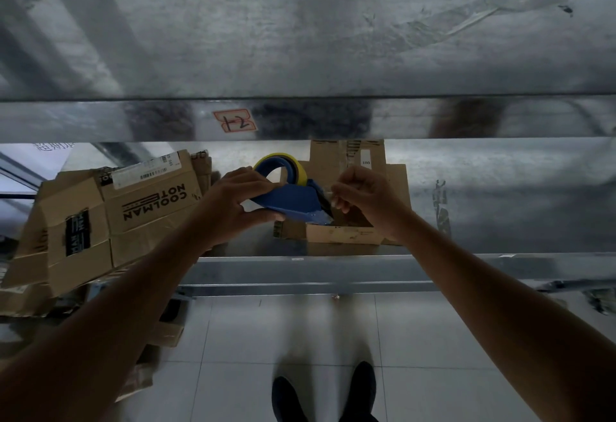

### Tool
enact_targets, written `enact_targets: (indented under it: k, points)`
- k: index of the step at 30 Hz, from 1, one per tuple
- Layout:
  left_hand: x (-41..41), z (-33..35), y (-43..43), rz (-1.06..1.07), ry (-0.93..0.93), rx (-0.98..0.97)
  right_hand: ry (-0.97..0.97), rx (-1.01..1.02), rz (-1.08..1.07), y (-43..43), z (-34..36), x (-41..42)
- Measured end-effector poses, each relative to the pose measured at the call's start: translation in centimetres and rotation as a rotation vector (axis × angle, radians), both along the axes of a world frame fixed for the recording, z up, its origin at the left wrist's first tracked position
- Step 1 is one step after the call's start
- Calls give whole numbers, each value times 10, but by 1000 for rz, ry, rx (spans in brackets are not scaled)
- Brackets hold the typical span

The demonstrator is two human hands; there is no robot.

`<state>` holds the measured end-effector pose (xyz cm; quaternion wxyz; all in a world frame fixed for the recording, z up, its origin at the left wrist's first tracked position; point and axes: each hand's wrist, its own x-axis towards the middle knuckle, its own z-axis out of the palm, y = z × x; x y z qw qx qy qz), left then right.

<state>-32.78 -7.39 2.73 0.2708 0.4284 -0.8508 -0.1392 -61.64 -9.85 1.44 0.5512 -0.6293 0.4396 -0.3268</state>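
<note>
Shelving (500,195) of grey metal bears flattened cartons (110,218) at left and an open box (346,235). Above that box the left hand (233,201) grips a blue tape dispenser (290,200), while the right hand (363,195) pinches the tape end (328,192) by its blade.

The blue plastic tape dispenser (290,200) was above the small open cardboard box (343,234) on the grey metal shelf (500,195); flattened brown cardboard cartons (110,218) lay left of it.
</note>
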Motion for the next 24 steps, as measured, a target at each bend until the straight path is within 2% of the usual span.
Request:
enact_targets:
  k: [4,11,17,21,24]
  points:
    - [-4,5,0,30,27,-20,-112,-11,-55,3,12,3]
    - [-4,9,0,-3,-13,-30,-22,-174,-64,13,23,1]
    - [-14,9,15,45,-69,37,-35,-111,-116,24,21,3]
    - [-20,11,15,88,30,87,-89,-101,-148,32,20,9]
    - [-24,12,14,168,85,37,-175,-101,-204,38,21,9]
